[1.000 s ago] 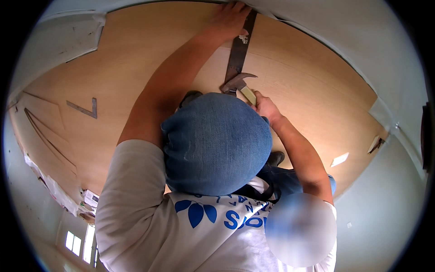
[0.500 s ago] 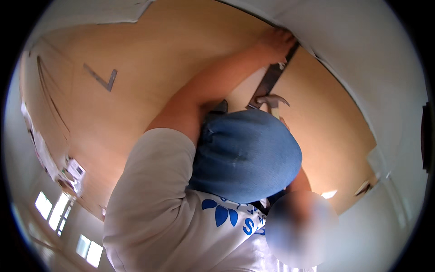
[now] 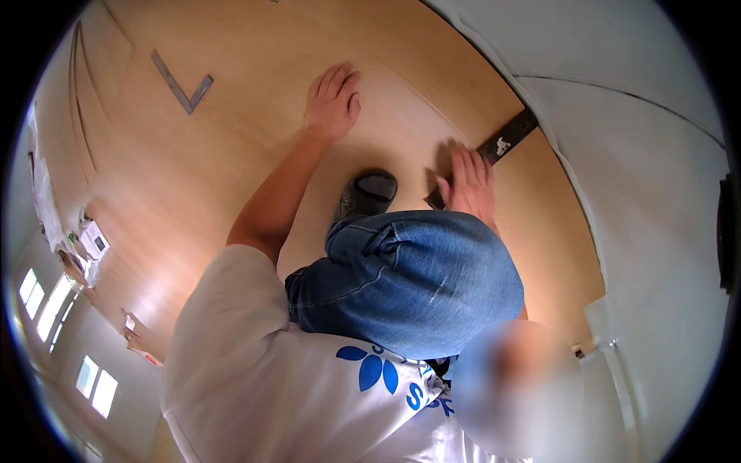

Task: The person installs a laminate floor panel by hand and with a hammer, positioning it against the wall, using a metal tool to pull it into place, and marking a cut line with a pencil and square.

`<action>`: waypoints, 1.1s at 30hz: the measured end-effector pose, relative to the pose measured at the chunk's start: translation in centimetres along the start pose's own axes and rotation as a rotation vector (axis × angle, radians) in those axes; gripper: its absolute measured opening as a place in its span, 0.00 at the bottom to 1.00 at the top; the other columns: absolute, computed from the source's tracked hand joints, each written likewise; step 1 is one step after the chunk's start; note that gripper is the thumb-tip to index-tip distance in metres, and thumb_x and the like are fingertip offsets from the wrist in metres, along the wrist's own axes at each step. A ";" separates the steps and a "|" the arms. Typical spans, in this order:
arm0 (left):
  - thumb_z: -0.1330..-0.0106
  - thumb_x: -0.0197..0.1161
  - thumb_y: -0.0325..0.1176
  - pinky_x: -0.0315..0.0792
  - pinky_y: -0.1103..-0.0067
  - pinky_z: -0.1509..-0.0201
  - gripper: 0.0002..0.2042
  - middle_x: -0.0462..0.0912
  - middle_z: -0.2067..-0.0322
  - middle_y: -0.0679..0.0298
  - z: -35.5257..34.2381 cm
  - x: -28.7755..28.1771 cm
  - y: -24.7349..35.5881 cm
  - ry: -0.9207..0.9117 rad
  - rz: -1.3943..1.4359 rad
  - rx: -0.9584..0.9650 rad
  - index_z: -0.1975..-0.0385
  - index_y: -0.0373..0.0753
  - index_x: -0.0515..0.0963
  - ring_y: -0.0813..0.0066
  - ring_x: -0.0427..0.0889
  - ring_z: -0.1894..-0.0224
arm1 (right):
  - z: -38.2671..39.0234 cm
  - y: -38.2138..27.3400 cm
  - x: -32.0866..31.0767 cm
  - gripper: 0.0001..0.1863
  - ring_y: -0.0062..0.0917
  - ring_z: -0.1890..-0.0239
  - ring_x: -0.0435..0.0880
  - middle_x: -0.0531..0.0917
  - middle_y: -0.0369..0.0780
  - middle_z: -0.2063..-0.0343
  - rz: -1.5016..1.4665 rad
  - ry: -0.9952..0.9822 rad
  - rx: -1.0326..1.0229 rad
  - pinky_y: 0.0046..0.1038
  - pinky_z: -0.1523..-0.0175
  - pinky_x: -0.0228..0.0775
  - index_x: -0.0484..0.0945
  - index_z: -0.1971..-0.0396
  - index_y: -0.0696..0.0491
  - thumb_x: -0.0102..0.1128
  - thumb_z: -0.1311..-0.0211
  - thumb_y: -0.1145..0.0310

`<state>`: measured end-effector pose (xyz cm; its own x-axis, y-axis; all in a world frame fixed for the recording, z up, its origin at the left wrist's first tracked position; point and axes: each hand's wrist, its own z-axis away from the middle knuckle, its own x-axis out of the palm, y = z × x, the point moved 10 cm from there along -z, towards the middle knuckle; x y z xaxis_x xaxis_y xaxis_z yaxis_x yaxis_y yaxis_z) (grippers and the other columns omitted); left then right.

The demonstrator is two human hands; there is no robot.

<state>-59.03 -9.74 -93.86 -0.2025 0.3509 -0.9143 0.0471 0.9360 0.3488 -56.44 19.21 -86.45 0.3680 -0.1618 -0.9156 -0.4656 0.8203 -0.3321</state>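
Observation:
On the wood-look floor (image 3: 255,92), my left hand (image 3: 333,104) lies flat with its fingers stretched out, and nothing is in it. My right hand (image 3: 471,189) is spread over a dark flat metal bar (image 3: 513,137), covering the middle of it; whether the palm presses on the bar I cannot tell. The bar slants across the boards, one end near my bent knee (image 3: 440,262) and the other at the wall's foot. A whitish patch marks its upper face. Between my hands, my dark shoe (image 3: 370,193) rests on the floor.
A grey L-shaped square (image 3: 172,84) lies on the floor at the far left. Pale wall sheeting (image 3: 602,154) borders the boards on the right. Long thin strips (image 3: 79,100) and a small white box (image 3: 94,241) are along the left side.
My left hand has left the bar's far end and come down on the floor further left. The hammer near my knee is out of sight, and my right hand has come into view over the bar.

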 end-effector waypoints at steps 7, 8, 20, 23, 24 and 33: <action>0.36 0.61 0.34 0.61 0.59 0.26 0.22 0.73 0.32 0.62 -0.1 -0.2 0.1 0.002 0.027 -0.030 0.40 0.45 0.77 0.61 0.69 0.28 | -8.9 -2.6 5.0 0.44 0.34 0.20 0.56 0.67 0.43 0.26 0.171 -0.072 -0.121 0.53 0.20 0.43 0.50 0.21 0.55 0.55 0.28 0.49; 0.36 0.61 0.34 0.61 0.59 0.26 0.22 0.73 0.32 0.61 0.1 -0.4 -0.1 -0.004 0.032 -0.038 0.40 0.45 0.77 0.60 0.69 0.28 | -8.3 -2.3 5.3 0.43 0.33 0.21 0.57 0.65 0.42 0.25 0.208 -0.124 -0.094 0.52 0.19 0.41 0.50 0.21 0.56 0.54 0.27 0.52; 0.42 0.62 0.35 0.63 0.60 0.26 0.23 0.76 0.35 0.61 -0.1 -0.3 -0.1 0.022 0.019 -0.035 0.44 0.46 0.79 0.61 0.72 0.31 | -8.3 -1.3 5.3 0.45 0.31 0.21 0.57 0.62 0.43 0.23 0.276 -0.228 -0.190 0.52 0.20 0.44 0.52 0.22 0.58 0.58 0.30 0.51; 0.43 0.63 0.34 0.63 0.61 0.27 0.22 0.77 0.36 0.61 -0.3 0.0 -0.2 0.015 0.049 -0.052 0.46 0.45 0.80 0.61 0.73 0.32 | -8.6 -2.5 5.3 0.46 0.33 0.21 0.57 0.61 0.44 0.23 0.263 -0.170 -0.157 0.53 0.20 0.44 0.51 0.22 0.60 0.58 0.30 0.50; 0.44 0.63 0.33 0.64 0.61 0.27 0.22 0.77 0.36 0.61 -0.4 -0.1 -0.2 0.024 0.051 -0.050 0.46 0.45 0.80 0.61 0.73 0.32 | -9.2 -3.1 5.5 0.47 0.36 0.21 0.56 0.61 0.46 0.23 0.256 -0.185 -0.130 0.53 0.20 0.44 0.51 0.22 0.61 0.58 0.30 0.49; 0.44 0.64 0.32 0.65 0.60 0.28 0.21 0.78 0.37 0.61 -0.4 -1.4 -0.4 0.055 0.092 -0.057 0.47 0.44 0.81 0.61 0.73 0.31 | -5.6 -1.3 0.3 0.31 0.47 0.35 0.72 0.76 0.53 0.40 -0.065 0.117 0.071 0.50 0.30 0.60 0.69 0.35 0.60 0.66 0.33 0.62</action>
<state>-59.19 -10.63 -92.67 -0.2529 0.4317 -0.8658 0.0121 0.8963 0.4433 -60.22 14.98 -87.56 0.2967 -0.2752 -0.9144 -0.3843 0.8422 -0.3782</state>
